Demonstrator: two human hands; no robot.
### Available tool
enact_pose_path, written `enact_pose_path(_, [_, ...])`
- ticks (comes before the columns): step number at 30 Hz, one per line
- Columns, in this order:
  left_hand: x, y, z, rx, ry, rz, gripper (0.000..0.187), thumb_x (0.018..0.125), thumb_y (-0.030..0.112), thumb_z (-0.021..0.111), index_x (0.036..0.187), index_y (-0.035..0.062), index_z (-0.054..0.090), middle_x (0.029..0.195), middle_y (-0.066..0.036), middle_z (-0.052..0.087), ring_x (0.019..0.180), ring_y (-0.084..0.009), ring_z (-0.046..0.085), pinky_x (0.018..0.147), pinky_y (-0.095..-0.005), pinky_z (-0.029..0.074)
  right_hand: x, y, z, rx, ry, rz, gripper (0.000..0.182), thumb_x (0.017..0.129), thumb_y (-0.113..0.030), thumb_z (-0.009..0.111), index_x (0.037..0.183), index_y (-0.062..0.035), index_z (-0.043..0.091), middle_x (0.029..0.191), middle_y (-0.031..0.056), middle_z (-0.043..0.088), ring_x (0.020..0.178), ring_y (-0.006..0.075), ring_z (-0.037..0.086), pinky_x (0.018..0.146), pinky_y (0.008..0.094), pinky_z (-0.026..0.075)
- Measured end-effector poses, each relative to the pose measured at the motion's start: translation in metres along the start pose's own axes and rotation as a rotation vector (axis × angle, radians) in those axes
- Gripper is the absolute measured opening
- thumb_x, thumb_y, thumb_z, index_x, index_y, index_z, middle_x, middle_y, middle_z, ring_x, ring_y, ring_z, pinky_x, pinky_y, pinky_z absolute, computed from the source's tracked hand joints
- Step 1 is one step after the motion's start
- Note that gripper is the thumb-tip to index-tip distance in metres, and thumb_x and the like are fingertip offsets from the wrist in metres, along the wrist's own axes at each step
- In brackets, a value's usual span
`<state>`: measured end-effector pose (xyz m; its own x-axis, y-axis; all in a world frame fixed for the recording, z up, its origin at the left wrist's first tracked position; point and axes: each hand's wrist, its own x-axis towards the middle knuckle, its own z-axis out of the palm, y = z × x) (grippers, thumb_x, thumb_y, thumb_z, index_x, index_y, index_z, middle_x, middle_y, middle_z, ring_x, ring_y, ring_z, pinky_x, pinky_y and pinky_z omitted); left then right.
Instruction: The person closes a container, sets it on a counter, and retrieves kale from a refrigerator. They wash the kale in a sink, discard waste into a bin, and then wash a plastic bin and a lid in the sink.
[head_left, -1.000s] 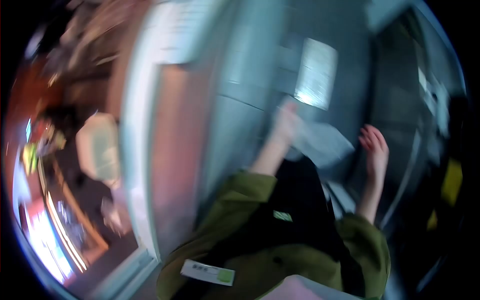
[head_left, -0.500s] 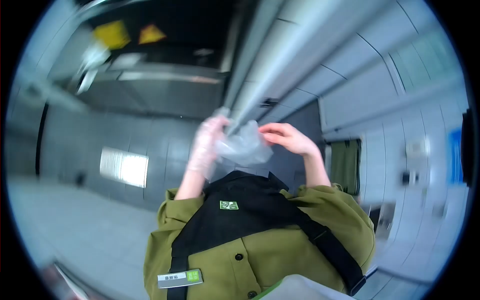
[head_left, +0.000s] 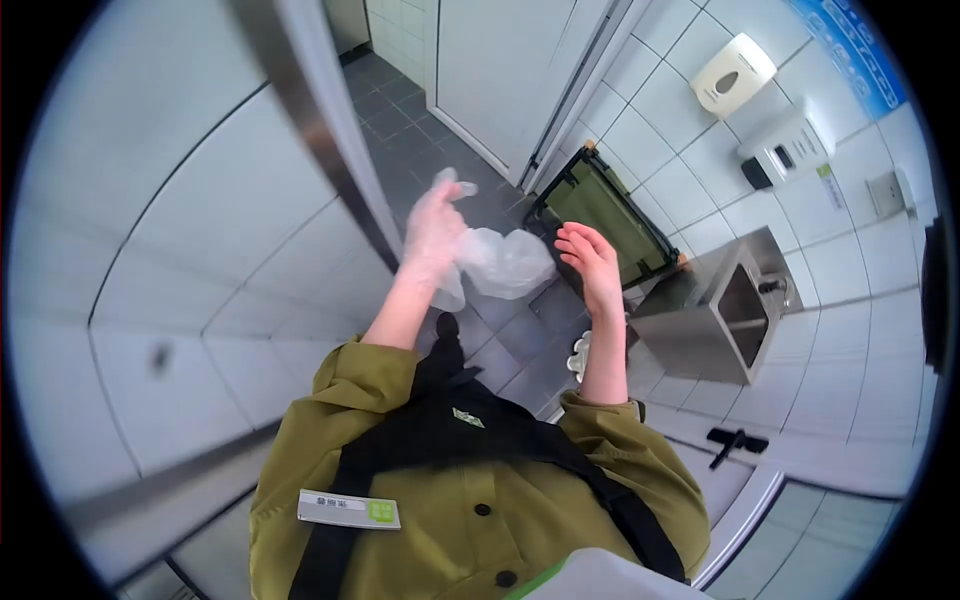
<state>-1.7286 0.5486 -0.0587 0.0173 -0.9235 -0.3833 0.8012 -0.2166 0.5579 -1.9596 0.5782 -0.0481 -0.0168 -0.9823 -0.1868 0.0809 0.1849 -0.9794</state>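
My left hand [head_left: 436,232] wears a thin, clear disposable glove, loose at the fingertips. Its fingers are curled, and a puffed-out piece of clear plastic [head_left: 508,265], which looks like a second disposable glove, hangs from its palm side. Exactly where the fingers grip it is hidden. To the right, my right hand [head_left: 592,262] is bare and raised, its fingers slightly bent with nothing in them. A small gap separates it from the plastic.
A door frame [head_left: 345,130] and white wall stand close on the left. Ahead is a white door [head_left: 500,75] above a grey tiled floor [head_left: 385,105]. To the right are a green fabric folding stand [head_left: 610,220], a steel sink [head_left: 700,335] and wall dispensers [head_left: 735,75].
The view has turned from a dark counter area to a doorway and sink. My right hand has come away from the clear plastic, which stays with my left hand.
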Motion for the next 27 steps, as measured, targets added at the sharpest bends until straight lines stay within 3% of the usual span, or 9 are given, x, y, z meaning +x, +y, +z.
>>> enact_pose_path(4, [0.130,0.027,0.026,0.013,0.176,0.063,0.020,0.079,0.027,0.058,0.077,0.0080,0.052,0.045,0.006,0.025,0.036,-0.0069,0.026,0.035,-0.0242,0.020,0.127,0.002,0.012,0.080,-0.059,0.105,0.029,0.083,-0.018,0.051,0.105,0.0010,0.054,0.095,0.0091,0.059,0.082,0.0146,0.057,0.071,0.0242,0.043])
enact_pose_path(10, [0.312,0.045,0.089,-0.015,0.188,-0.012,0.023,0.079,0.029,0.057,0.077,0.0063,0.050,0.050,0.002,0.029,0.042,-0.0100,0.032,0.039,-0.0271,0.025,0.287,-0.039,0.019,0.125,-0.146,0.084,0.027,0.084,-0.017,0.052,0.105,0.0005,0.053,0.095,0.0079,0.060,0.076,0.0129,0.055,0.069,0.0228,0.043])
enact_pose_path(14, [0.431,0.133,0.100,-0.169,0.322,0.217,0.020,0.079,0.025,0.057,0.075,0.0059,0.052,0.050,0.003,0.029,0.042,-0.0097,0.029,0.039,-0.0262,0.025,0.438,-0.036,0.025,0.192,-0.108,0.223,0.027,0.085,-0.023,0.048,0.102,-0.0025,0.054,0.093,0.0080,0.058,0.079,0.0160,0.055,0.070,0.0265,0.042])
enact_pose_path(19, [0.474,0.241,-0.029,-0.370,0.315,0.421,0.014,0.078,0.022,0.059,0.074,0.0088,0.055,0.051,0.004,0.039,0.043,-0.0073,0.034,0.040,-0.0222,0.029,0.614,-0.062,0.183,0.229,-0.631,0.277,0.027,0.084,-0.022,0.049,0.103,-0.0025,0.052,0.092,0.0070,0.057,0.079,0.0152,0.055,0.071,0.0260,0.042])
enact_pose_path(21, [0.461,0.284,-0.045,-0.344,0.649,0.642,0.013,0.077,0.022,0.059,0.074,0.0108,0.055,0.060,0.002,0.046,0.046,-0.0082,0.038,0.040,-0.0227,0.030,0.663,-0.086,0.244,0.168,-0.796,0.317,0.027,0.084,-0.022,0.049,0.102,-0.0024,0.053,0.091,0.0065,0.057,0.078,0.0146,0.055,0.070,0.0257,0.043])
enact_pose_path(23, [0.440,0.335,-0.067,-0.341,0.692,0.730,0.012,0.078,0.023,0.059,0.074,0.0123,0.055,0.068,-0.001,0.050,0.052,-0.0109,0.044,0.043,-0.0255,0.037,0.708,-0.079,0.322,0.145,-0.916,0.369,0.025,0.084,-0.022,0.050,0.100,-0.0029,0.053,0.089,0.0062,0.058,0.077,0.0139,0.055,0.069,0.0246,0.043])
enact_pose_path(25, [0.441,0.371,-0.133,-0.380,0.683,0.732,0.012,0.079,0.024,0.056,0.078,0.0123,0.054,0.067,-0.001,0.050,0.056,-0.0138,0.050,0.049,-0.0297,0.044,0.752,-0.062,0.406,0.124,-1.014,0.399,0.023,0.083,-0.021,0.050,0.098,-0.0036,0.054,0.088,0.0059,0.058,0.076,0.0135,0.056,0.068,0.0242,0.043])
enact_pose_path(26, [0.442,0.381,-0.223,-0.406,0.285,0.715,0.012,0.080,0.024,0.054,0.080,0.0119,0.054,0.069,-0.002,0.051,0.059,-0.0155,0.052,0.053,-0.0320,0.046,0.771,-0.052,0.448,0.103,-1.061,0.412,0.022,0.083,-0.020,0.051,0.097,-0.0039,0.054,0.088,0.0058,0.058,0.075,0.0133,0.056,0.067,0.0241,0.043])
enact_pose_path(27, [0.459,0.394,-0.219,-0.434,0.420,0.781,0.013,0.082,0.023,0.052,0.084,0.0114,0.055,0.071,-0.002,0.052,0.059,-0.0150,0.052,0.054,-0.0309,0.047,0.781,-0.051,0.475,0.075,-1.133,0.433,0.021,0.083,-0.020,0.051,0.096,-0.0039,0.055,0.086,0.0062,0.059,0.074,0.0133,0.056,0.066,0.0238,0.043])
